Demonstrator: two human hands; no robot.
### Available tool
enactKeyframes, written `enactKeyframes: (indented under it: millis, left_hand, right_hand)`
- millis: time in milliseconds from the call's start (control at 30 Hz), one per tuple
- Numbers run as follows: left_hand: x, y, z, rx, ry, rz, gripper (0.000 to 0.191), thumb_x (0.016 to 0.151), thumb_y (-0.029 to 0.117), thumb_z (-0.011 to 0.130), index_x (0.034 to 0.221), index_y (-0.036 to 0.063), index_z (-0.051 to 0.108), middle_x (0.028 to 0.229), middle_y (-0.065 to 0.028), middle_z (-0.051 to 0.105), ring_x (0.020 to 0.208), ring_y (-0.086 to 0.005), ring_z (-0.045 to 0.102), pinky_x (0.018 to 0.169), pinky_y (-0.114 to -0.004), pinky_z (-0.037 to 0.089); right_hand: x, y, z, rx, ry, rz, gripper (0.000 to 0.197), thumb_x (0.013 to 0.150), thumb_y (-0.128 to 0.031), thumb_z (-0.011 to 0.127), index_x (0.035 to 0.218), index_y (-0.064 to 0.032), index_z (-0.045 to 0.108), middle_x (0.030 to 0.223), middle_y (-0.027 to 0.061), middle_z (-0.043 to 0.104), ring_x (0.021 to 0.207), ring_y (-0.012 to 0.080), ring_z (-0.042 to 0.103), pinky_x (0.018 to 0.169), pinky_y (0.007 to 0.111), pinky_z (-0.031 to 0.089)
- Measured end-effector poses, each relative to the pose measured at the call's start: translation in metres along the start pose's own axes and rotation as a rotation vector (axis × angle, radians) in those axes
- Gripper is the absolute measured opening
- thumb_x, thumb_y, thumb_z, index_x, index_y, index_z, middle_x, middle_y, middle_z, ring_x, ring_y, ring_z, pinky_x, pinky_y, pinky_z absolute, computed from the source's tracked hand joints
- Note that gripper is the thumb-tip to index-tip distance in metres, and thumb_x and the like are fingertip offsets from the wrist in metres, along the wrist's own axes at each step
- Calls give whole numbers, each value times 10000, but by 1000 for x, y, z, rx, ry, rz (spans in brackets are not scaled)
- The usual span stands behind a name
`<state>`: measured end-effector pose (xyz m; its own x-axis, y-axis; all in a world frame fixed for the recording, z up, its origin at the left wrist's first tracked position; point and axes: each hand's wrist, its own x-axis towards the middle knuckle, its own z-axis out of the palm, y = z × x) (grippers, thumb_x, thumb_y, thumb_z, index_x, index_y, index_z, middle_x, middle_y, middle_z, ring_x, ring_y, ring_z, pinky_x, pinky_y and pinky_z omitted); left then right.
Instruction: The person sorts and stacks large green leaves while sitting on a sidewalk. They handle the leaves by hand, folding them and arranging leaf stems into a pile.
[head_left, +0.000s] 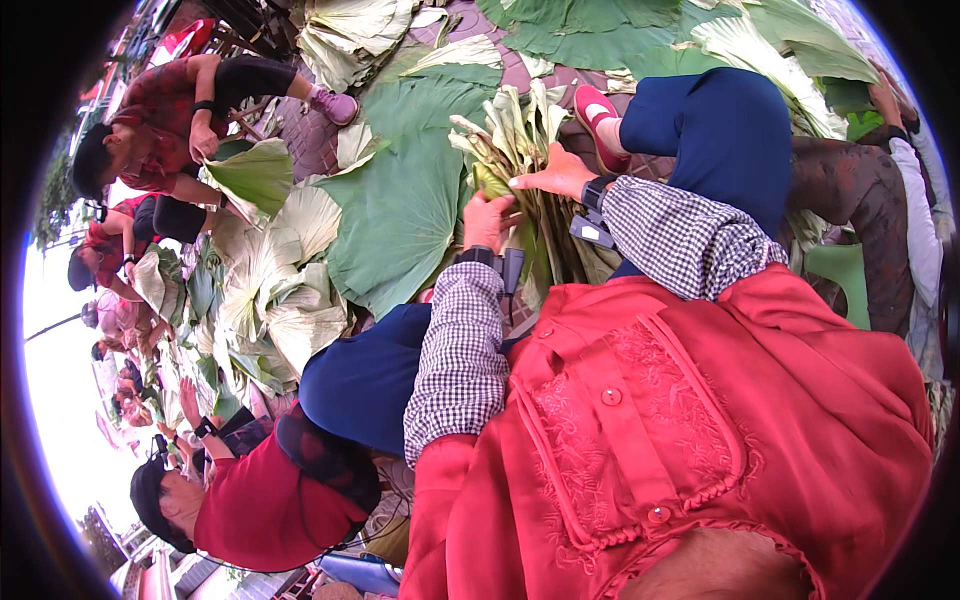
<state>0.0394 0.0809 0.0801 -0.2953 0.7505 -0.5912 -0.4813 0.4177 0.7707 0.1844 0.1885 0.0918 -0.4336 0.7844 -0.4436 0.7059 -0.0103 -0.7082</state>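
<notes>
A bundle of folded, partly dried lotus leaves (547, 232) stands between my knees, its pale, frayed ends fanning out at the top. My right hand (559, 174) wraps the bundle near its upper part, thumb stretched toward the left. On the bundle's left side, my left hand (484, 217) pinches a yellow-green folded leaf (491, 182) between thumb and fingers. Both wrists carry dark straps with small devices. Just left of the bundle, a broad green lotus leaf (397, 217) lies flat on the paving.
Pale dried leaves (277, 277) are heaped at left, and more green leaves (600, 34) spread beyond the bundle. A person (165, 127) at upper left handles a leaf; another person (270, 495) sits close on my left. A green plastic stool (844, 277) and another person's leg (855, 202) are at right.
</notes>
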Motion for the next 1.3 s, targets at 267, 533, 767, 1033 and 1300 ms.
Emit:
enactKeyframes:
  millis: [267,533,767,1033,1300]
  left_hand:
    - [-11,7,5,130,123,78,212,767,-13,560,965,35,502,843,-60,577,728,-199,587,541,-324,541]
    - [-55,107,-65,455,698,606,128,755,-15,563,882,-32,571,786,-90,598,662,-167,587,538,-271,500]
    - [-56,108,-113,1145,923,734,245,757,76,520,978,13,604,866,-181,633,805,-349,597,776,-391,462]
    - [29,-5,-96,410,457,279,393,752,183,665,1046,-58,565,978,-151,621,863,-269,582,812,-354,437]
    - [25,-15,-11,312,247,296,270,775,105,620,1012,-19,588,874,-75,624,758,-133,548,702,-274,432]
  right_hand:
    - [-10,-11,-8,-180,42,120,977,517,-487,784,1206,49,345,1197,240,487,1102,369,498,945,424,375]
    - [-5,-4,-7,-215,88,140,808,580,-411,773,1143,33,400,1147,256,520,1077,388,514,903,415,424]
    - [1,2,-8,-230,-15,142,873,606,-431,747,1217,37,334,1221,253,469,1127,381,481,943,420,385]
    - [-2,0,-8,-218,4,97,808,604,-420,744,1168,37,389,1176,245,510,1094,374,508,925,406,407]
    - [-4,4,-9,-202,17,72,839,587,-466,748,1150,54,405,1149,249,528,1081,366,521,910,398,418]
